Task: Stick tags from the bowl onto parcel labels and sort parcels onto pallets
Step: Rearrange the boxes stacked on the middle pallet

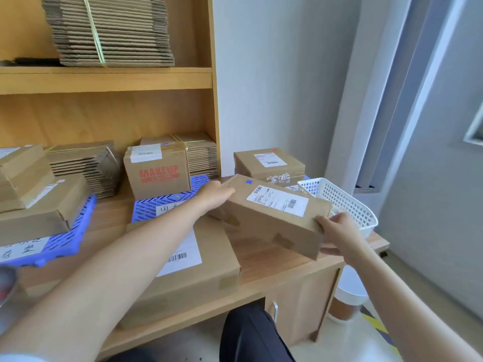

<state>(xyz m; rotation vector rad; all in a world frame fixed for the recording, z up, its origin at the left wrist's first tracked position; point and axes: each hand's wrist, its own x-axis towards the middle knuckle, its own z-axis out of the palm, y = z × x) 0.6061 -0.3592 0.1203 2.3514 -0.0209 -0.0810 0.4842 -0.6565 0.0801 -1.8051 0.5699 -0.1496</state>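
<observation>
Both hands hold a flat brown parcel [271, 218] tilted in the air above the desk. It carries a white label [278, 198] and a small blue tag [249, 181] near its far left corner. My left hand [215, 195] grips the parcel's left end. My right hand [339, 235] grips its near right corner, thumb on top. A white plastic basket [347, 202] stands just behind the parcel at the right. The middle blue pallet [162, 205] bears a "MAKEUP" box [158, 171]. A left blue pallet [62, 241] carries two parcels.
A large labelled parcel [188, 267] lies on the wooden desk [274, 262] under my left forearm. Another labelled parcel [269, 163] with a red tag sits at the back right. Bundles of flat cardboard [109, 32] fill the shelves. A white bin [347, 291] stands on the floor right of the desk.
</observation>
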